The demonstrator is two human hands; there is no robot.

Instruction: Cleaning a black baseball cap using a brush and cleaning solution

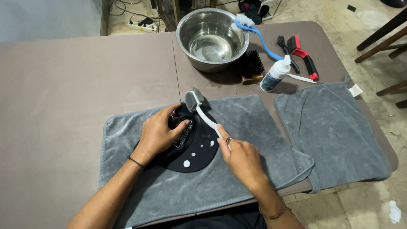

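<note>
A black cap (193, 150) lies on a grey towel (169, 186) with several white blobs of foam on its brim. My left hand (157, 133) presses down on the cap's crown and holds it still. My right hand (239, 154) grips the white handle of a small brush (199, 106), whose grey bristle head rests at the far edge of the cap.
A steel bowl (212, 40) with water stands at the back, a blue-handled brush (254, 32) leaning on its rim. Beside it are a dark bristle brush (252, 68), a white bottle (275, 74), a red and black brush (303, 55) and a second grey towel (328, 131).
</note>
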